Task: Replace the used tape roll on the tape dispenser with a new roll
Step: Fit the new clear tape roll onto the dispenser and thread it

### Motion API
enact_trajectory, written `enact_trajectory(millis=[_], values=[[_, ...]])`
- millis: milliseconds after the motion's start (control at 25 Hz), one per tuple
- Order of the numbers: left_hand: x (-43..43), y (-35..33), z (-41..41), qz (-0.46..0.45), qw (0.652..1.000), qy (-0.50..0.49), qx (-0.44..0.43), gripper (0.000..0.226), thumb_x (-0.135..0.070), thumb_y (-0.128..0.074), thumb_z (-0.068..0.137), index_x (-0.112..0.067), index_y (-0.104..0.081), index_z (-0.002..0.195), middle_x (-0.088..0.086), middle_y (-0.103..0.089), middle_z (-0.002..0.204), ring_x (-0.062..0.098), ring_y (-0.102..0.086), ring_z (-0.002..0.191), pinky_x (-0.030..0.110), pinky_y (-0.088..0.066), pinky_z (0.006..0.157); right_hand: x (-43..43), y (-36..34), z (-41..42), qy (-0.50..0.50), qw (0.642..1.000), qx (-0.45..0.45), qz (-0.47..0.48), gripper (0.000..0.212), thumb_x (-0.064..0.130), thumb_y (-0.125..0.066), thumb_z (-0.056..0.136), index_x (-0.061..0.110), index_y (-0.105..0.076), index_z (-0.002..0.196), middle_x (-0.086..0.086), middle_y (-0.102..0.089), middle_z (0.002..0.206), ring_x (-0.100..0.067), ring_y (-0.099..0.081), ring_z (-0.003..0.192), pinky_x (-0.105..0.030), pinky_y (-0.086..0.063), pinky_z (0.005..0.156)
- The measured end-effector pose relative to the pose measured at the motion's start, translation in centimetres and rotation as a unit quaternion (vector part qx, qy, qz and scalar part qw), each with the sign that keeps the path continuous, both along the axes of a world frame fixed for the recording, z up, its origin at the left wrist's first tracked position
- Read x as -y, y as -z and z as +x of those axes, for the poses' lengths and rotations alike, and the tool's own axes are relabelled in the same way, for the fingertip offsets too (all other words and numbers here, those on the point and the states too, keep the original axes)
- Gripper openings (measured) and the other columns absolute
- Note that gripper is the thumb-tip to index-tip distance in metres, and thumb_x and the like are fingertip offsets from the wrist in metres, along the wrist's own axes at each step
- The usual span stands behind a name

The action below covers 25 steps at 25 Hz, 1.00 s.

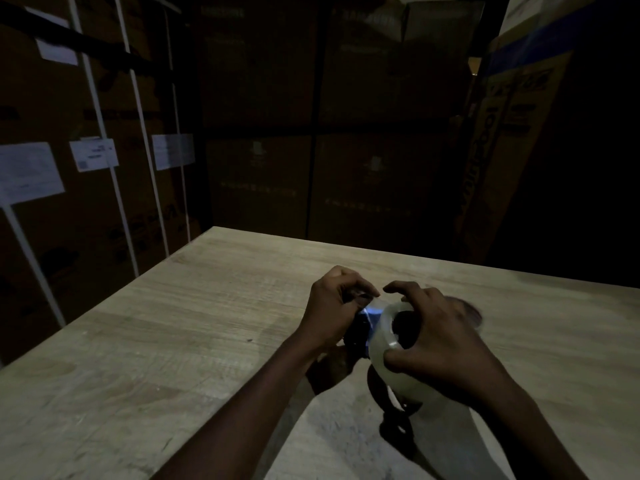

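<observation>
A clear tape roll [382, 336] sits on a dark tape dispenser [356, 332], held just above the wooden table [173, 341]. My right hand [436, 344] wraps over the roll, thumb on its near rim and fingers spread across its top. My left hand [334, 306] pinches the loose tape end [372, 301] at the dispenser's front, where a blue part shows. The dispenser's handle [394, 400] hangs below the roll in shadow. Most of the dispenser is hidden by both hands.
Stacked cardboard boxes [86, 168] with white straps and paper labels stand at the left. More dark boxes [311, 133] line the back, and a tall box [512, 133] leans at the right. The table's far edge runs just beyond my hands.
</observation>
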<state>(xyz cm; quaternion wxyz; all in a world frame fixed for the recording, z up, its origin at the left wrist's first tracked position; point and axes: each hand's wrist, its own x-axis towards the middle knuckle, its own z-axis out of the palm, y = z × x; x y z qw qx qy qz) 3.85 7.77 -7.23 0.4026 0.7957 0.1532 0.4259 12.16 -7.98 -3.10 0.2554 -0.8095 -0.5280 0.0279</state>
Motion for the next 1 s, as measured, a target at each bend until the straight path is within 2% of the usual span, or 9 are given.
enact_trajectory(millis=[240, 360, 520, 760, 1000], values=[[0.5, 0.1, -0.1, 0.052, 0.998, 0.014, -0.038, 0.021, -0.007, -0.066, 0.081, -0.028, -0.065, 0.085, -0.018, -0.065, 0.084, -0.007, -0.061, 0.086, 0.006, -0.047, 0.069, 1.0, -0.7, 3.2, -0.078, 0.994, -0.072, 0.038, 0.076, 0.036, -0.065, 0.048, 0.052, -0.042, 0.118, 0.009, -0.054, 0.118, -0.012, -0.053, 0.108, -0.036, -0.056, 0.082], [0.8, -0.1, -0.4, 0.052, 0.998, 0.01, -0.038, 0.039, -0.003, -0.07, 0.077, -0.035, -0.065, 0.099, -0.019, -0.066, 0.083, -0.008, -0.063, 0.083, 0.006, -0.049, 0.069, 1.0, -0.5, 3.9, -0.092, 0.993, -0.054, 0.042, 0.076, 0.039, -0.061, 0.046, 0.048, -0.043, 0.12, 0.01, -0.055, 0.12, -0.013, -0.049, 0.11, -0.032, -0.05, 0.082], [0.9, -0.3, -0.9, 0.028, 0.998, 0.011, -0.051, 0.07, -0.002, -0.075, 0.074, -0.051, -0.05, 0.118, -0.009, -0.067, 0.082, -0.005, -0.064, 0.081, 0.006, -0.05, 0.068, 0.9, -0.2, 4.2, -0.098, 0.993, -0.053, 0.049, 0.076, 0.041, -0.061, 0.046, 0.049, -0.043, 0.119, 0.011, -0.054, 0.119, -0.012, -0.049, 0.109, -0.034, -0.05, 0.084], [1.3, -0.2, -0.2, 0.076, 0.996, 0.016, -0.043, 0.061, 0.002, -0.073, 0.074, -0.038, -0.056, 0.117, -0.011, -0.066, 0.082, -0.004, -0.064, 0.084, 0.005, -0.048, 0.07, 0.9, -0.2, 4.0, -0.099, 0.993, -0.042, 0.055, 0.075, 0.042, -0.062, 0.048, 0.051, -0.04, 0.12, 0.01, -0.055, 0.118, -0.015, -0.049, 0.109, -0.037, -0.051, 0.085], [1.1, 0.1, 0.1, 0.078, 0.996, 0.003, -0.049, 0.055, -0.001, -0.073, 0.075, -0.038, -0.057, 0.112, -0.016, -0.064, 0.082, -0.009, -0.062, 0.086, 0.002, -0.046, 0.073, 0.9, -0.2, 3.9, -0.096, 0.993, -0.031, 0.053, 0.077, 0.041, -0.062, 0.048, 0.051, -0.039, 0.121, 0.01, -0.055, 0.119, -0.016, -0.047, 0.108, -0.041, -0.05, 0.086]])
